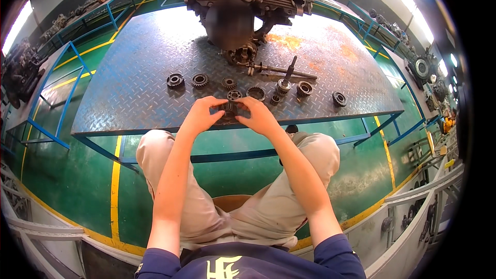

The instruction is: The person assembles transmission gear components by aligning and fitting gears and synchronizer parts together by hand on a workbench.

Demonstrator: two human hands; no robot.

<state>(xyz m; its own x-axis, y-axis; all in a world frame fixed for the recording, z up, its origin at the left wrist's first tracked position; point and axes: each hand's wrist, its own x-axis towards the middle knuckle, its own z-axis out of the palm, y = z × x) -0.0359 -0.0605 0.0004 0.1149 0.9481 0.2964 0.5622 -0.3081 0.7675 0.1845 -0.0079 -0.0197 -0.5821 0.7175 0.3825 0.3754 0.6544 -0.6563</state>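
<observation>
- I see a dark toothed gear [175, 81] left of and beyond the left hand [200, 115], and a second gear [200, 80] closer to its fingers.
- That left hand has thumb and forefinger grasping the left side of a dark gear piece [227, 110], close to the near edge of the steel table [129, 93].
- Just beyond the fingertips I have a round gear [234, 95]; whether it joins the held piece, I cannot tell. A small gear [229, 83] lies farther on.
- The right hand [260, 118] grasps the same piece from its right, a toothed ring [256, 90] just beyond its fingers.
- Right of those fingers I see a shafted gear [283, 86] standing on end, a wide gear [304, 89] and, well apart, a last gear [339, 98].
</observation>
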